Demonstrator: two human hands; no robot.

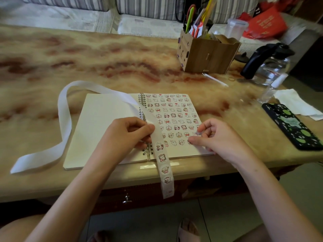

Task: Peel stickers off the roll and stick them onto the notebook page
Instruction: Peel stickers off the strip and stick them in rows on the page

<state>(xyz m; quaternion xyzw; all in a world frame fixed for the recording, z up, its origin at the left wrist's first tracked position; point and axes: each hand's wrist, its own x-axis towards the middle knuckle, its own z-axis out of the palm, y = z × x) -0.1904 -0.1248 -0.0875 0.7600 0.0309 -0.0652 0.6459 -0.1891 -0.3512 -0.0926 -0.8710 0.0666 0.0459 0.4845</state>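
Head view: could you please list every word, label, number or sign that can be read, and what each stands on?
No text can be read here.
Red bag: gold marks, too blurred to read.
Notebook page and sticker strip: cartoon stickers only; any lettering is too small to tell.
Wooden pen holder: cut-out shapes, not legible as letters.

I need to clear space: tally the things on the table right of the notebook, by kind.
Wooden holder: 1
Glass jug: 1
Small clear bottle: 1
Phone: 1
Tissue: 1
Clear pen: 1
Rubber band: 1
Dark lid: 1
Total: 8
Plastic tub behind the holder left out: unclear whether it stands on the table.
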